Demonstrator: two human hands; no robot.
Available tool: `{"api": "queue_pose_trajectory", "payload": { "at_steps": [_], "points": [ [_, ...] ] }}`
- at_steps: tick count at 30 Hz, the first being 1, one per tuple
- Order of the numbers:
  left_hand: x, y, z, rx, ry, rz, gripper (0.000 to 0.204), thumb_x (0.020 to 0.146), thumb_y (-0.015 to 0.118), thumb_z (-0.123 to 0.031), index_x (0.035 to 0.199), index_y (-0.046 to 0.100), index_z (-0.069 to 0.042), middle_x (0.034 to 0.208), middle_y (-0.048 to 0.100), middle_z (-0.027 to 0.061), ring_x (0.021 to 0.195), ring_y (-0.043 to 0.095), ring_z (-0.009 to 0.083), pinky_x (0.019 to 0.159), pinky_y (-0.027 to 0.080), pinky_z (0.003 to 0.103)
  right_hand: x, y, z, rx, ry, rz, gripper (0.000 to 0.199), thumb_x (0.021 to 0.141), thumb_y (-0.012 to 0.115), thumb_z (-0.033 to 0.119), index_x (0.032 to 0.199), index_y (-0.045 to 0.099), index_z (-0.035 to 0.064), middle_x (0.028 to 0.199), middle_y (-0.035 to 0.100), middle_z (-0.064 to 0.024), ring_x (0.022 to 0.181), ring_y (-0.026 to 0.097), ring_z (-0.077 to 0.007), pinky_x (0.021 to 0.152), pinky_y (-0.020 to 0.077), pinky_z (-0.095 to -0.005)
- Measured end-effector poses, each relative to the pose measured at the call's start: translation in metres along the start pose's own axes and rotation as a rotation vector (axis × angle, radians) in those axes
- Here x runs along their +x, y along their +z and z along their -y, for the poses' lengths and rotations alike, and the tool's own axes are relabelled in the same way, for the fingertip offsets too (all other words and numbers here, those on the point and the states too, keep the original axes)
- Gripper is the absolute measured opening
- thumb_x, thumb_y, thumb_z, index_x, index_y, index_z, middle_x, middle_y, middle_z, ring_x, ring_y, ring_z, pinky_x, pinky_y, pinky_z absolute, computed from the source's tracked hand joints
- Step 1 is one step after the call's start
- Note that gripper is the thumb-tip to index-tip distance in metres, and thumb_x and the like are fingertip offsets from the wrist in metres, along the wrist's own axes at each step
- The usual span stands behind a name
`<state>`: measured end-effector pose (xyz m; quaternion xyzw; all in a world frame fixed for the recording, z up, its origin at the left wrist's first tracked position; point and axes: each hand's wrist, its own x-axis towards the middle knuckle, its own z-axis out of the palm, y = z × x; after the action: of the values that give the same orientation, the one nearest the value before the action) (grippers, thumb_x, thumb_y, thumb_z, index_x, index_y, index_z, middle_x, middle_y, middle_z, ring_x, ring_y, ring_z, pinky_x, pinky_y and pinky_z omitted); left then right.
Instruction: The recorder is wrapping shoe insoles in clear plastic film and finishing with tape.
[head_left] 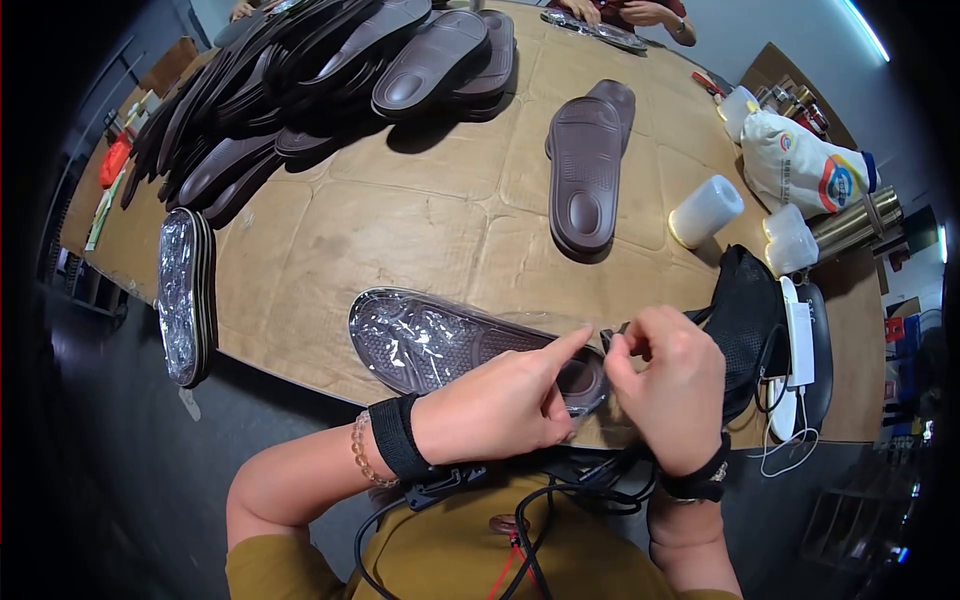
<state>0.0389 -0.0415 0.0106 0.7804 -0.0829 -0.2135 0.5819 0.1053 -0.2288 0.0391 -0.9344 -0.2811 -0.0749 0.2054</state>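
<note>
A dark brown insole (462, 340) in a clear plastic bag (400, 345) lies at the table's near edge, its wide toe end to the left. My left hand (505, 400) reaches across its heel end, index finger stretched along it and the other fingers curled at the near edge, gripping the bagged insole. My right hand (670, 380) is closed in a pinch at the heel end, on the bag's end. Its fingertips partly hide what they pinch. Two brown insoles (585, 170) lie stacked beyond my hands.
A large pile of brown insoles (300, 70) covers the far left. A stack of bagged insoles (185, 295) rests at the left edge. Tape rolls (706, 210), a white bag (800, 165), a black mesh pouch (745, 320) and a white power strip (785, 370) stand right. Another person's hands (645, 13) work opposite.
</note>
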Motion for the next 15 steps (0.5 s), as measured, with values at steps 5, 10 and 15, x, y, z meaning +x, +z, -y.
{"api": "queue_pose_trajectory", "payload": {
  "at_steps": [5, 10, 15],
  "points": [
    [0.001, 0.002, 0.004, -0.023, 0.015, -0.018, 0.081, 0.089, 0.072, -0.003, 0.160, 0.034, 0.006, 0.088, 0.076, 0.0102, 0.075, 0.072, 0.0175, 0.074, 0.059, 0.032, 0.001, 0.000, -0.005, 0.112, 0.025, -0.076, 0.014, 0.082, 0.076, 0.006, 0.078, 0.063, 0.0009, 0.076, 0.064, -0.0139, 0.070, 0.067, -0.0339, 0.064, 0.0528, -0.0420],
    [-0.003, -0.008, -0.002, 0.058, 0.072, -0.017, 0.062, 0.091, 0.065, -0.001, 0.151, 0.051, 0.005, 0.093, 0.078, 0.0112, 0.076, 0.072, 0.0197, 0.075, 0.059, 0.034, -0.003, -0.004, -0.002, 0.217, 0.045, -0.103, 0.009, 0.088, 0.075, 0.003, 0.092, 0.067, 0.0001, 0.082, 0.067, -0.0144, 0.073, 0.069, -0.0297, 0.069, 0.0545, -0.0377],
    [0.001, -0.023, -0.006, 0.178, 0.156, -0.036, 0.047, 0.096, 0.062, -0.003, 0.143, 0.058, 0.003, 0.097, 0.078, 0.0157, 0.083, 0.075, 0.0250, 0.079, 0.058, 0.037, -0.019, 0.004, 0.010, 0.640, -0.215, -0.025, 0.033, 0.083, 0.074, 0.004, 0.112, 0.059, -0.0009, 0.117, 0.062, -0.0199, 0.102, 0.065, -0.0356, 0.091, 0.0550, -0.0405]
  ]
}}
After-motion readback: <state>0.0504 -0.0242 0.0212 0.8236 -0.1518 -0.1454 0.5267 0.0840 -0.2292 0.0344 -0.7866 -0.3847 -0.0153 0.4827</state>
